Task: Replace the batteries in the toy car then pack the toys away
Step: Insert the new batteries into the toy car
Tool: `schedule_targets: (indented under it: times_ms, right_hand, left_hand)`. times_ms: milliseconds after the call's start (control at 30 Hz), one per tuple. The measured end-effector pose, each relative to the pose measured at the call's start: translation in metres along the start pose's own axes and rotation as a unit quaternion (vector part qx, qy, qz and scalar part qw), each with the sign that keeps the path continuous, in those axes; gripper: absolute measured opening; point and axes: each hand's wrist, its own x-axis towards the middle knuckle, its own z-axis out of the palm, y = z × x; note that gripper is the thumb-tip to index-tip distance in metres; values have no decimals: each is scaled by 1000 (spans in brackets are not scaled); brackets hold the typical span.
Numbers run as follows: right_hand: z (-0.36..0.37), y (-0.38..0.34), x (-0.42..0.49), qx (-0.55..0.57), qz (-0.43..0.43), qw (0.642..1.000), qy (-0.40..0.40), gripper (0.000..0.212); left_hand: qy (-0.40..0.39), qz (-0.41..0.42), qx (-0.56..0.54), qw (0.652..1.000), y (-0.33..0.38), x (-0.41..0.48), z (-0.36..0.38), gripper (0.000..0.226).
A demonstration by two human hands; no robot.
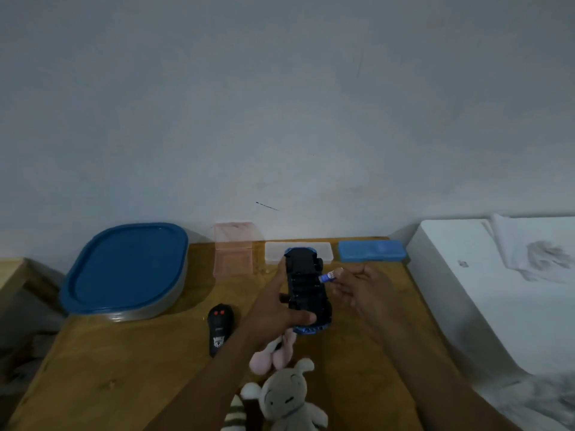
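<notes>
The left hand (273,309) grips the toy car (306,290), held underside up above the wooden table (130,362), thumb curled across its near end. The right hand (362,287), just right of the car, pinches a battery (328,277) at the car's edge, remaining fingers loosely spread.

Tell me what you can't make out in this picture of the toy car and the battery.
Head view:
- The toy car, underside up in the left hand: too dark to tell whether cells sit inside.
- The battery pinched by the right hand: label too small and blurred.
- The blue-lidded container: lid hides contents.
- The grey plush: cut off by the bottom edge.
</notes>
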Motion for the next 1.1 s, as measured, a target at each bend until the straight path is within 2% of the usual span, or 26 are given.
schedule_targets:
  times_ms: [133,433,600,833,1000,1100]
  right_hand:
    - [-6,-1,8,-133,-52,990,12,11]
    - [8,-7,6,-229,-161,959,39,15]
    - [14,-3,14,-193,-168,965,61,15]
    - [25,-3,8,-175,-136,973,57,15]
    - [29,-8,8,-161,-123,978,41,14]
    - [29,-12,9,-138,-88,986,18,13]
  left_hand:
    - [6,2,-12,1000,9,3,11,110]
    - [41,-11,-25,999,25,1,19,103]
    - [35,3,-21,999,32,2,17,92]
    - [42,-4,10,999,35,6,19,105]
    - [51,15,37,998,35,5,12,95]
    - [46,19,40,998,31,4,7,97]
